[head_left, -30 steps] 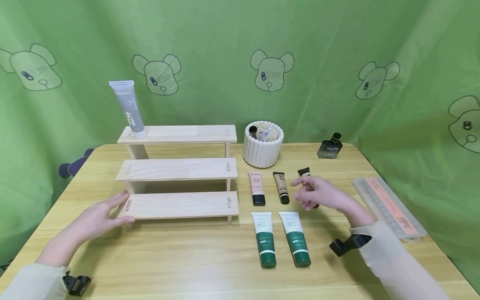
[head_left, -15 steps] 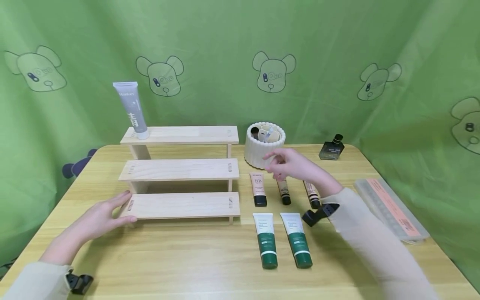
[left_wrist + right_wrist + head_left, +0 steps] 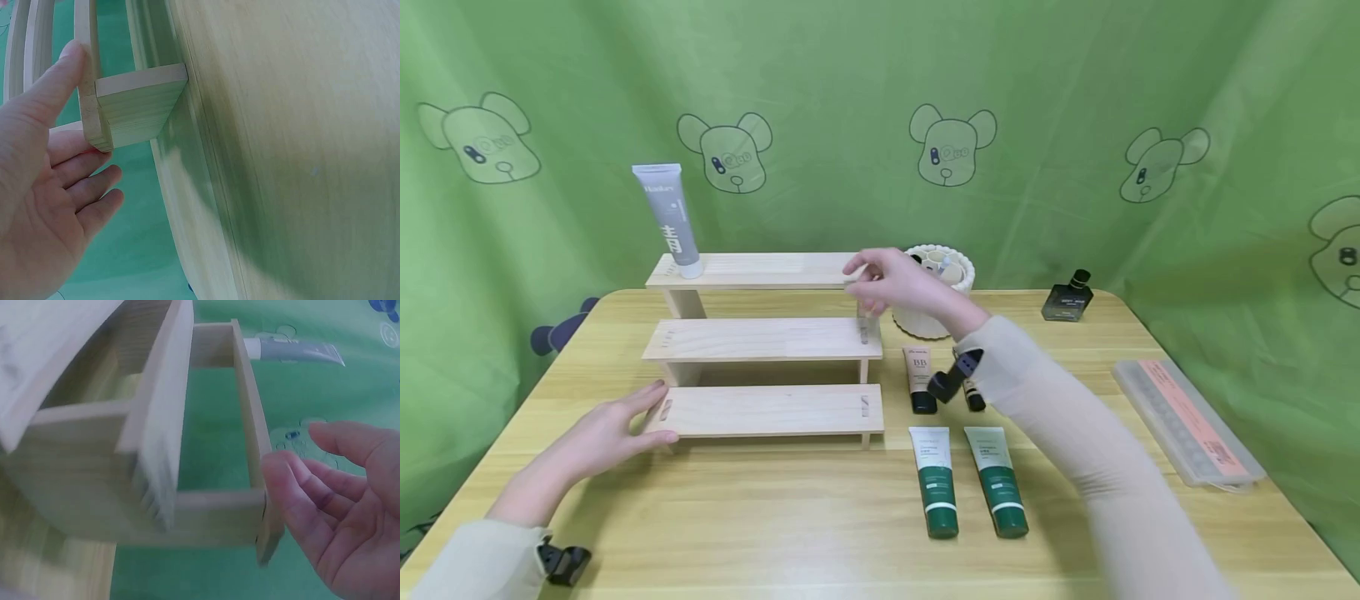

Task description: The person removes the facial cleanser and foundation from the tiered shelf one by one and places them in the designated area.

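At the lower left corner of a three-tier wooden display rack (image 3: 767, 410), my left hand (image 3: 597, 432) grips the end of the lowest board. In the left wrist view the thumb lies against the board (image 3: 87, 75), with the fingers around its end. My right hand (image 3: 895, 282), loosely bent and holding nothing, is over the right end of the top tier. In the right wrist view its index fingertip (image 3: 275, 462) is at the edge of that board; contact is hard to tell. A grey squeeze tube (image 3: 672, 221) stands on its cap at the top tier's left end.
Right of the rack lie a pink BB cream tube (image 3: 919, 375), a partly hidden small tube (image 3: 975, 397) and two green-and-white tubes (image 3: 935, 483). Behind them stand a white ribbed brush holder (image 3: 925, 323) and a dark perfume bottle (image 3: 1067, 300). A clear plastic case (image 3: 1187, 423) lies far right.
My right hand has moved left from above the small dark tubes, past the brush holder, to the rack's top right end. The left hand stays at the lowest board.
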Tool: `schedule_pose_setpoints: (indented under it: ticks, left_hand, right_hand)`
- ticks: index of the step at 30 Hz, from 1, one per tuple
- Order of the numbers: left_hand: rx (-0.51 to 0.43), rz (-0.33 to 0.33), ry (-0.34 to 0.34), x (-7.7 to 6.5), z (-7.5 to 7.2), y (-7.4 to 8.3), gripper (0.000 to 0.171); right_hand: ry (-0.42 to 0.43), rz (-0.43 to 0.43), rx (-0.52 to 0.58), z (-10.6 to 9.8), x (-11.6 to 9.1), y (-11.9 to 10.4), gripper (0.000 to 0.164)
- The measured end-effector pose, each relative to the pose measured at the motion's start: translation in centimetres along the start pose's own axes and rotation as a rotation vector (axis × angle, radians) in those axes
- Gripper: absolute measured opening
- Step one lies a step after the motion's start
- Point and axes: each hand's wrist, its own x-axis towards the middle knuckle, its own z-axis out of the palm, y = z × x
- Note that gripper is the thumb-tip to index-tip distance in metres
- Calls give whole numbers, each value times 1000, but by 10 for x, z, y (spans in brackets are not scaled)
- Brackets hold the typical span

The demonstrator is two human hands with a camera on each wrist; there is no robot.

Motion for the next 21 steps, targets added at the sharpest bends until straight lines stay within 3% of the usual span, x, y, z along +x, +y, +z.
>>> schedule_pose_setpoints:
  ticks: [21]
  left_hand:
    - [8,14,19,-1,-1,2,80]
  right_hand:
    - [96,-85,130,50,95,-78,42]
